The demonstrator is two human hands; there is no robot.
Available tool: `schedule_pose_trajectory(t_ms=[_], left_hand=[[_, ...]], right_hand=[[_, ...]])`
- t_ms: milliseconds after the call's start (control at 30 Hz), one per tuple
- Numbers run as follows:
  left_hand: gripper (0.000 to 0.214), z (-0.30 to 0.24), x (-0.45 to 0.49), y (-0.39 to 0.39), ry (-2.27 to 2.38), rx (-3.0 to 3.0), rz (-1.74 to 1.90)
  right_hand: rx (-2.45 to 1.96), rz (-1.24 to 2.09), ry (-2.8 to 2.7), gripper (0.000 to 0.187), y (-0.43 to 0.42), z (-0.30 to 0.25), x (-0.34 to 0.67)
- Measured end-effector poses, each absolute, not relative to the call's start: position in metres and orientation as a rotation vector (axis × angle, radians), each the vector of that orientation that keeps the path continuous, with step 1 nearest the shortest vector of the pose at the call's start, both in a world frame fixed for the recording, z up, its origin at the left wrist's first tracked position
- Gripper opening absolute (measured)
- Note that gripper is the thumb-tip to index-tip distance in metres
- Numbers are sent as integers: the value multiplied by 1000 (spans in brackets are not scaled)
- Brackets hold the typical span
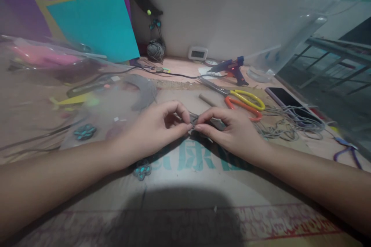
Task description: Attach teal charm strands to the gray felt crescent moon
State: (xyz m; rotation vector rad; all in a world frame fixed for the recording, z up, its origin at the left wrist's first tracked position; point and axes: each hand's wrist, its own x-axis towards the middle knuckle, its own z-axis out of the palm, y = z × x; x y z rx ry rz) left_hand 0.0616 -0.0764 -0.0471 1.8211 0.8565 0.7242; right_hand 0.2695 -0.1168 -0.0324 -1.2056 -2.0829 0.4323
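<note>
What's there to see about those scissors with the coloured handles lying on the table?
The scissors lie flat on the cardboard sheet, just behind the right hand, untouched by either hand. Grey metal blades, closed, point left and away; one plastic-looking handle loop is yellow, the other orange. The loops lie beside a tangle of grey cord; whether they touch is unclear.

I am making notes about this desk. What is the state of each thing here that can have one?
Left hand, pinching the grey piece.
Right hand, pinching its other end.
Scissors, lying flat, blades shut.
Glue gun, propped up, nozzle pointing left.
Phone, lying flat, screen dark.
Cord, loose and tangled.
Yarn ball, wound up.
</note>
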Motion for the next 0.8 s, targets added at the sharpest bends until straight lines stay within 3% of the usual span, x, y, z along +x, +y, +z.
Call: schedule_pose_trajectory(t_ms=[800], left_hand=[[13, -43, 61, -78, 731, 1584, 684]], right_hand=[[-1245, 610, -2055, 8, -115, -34, 272]])
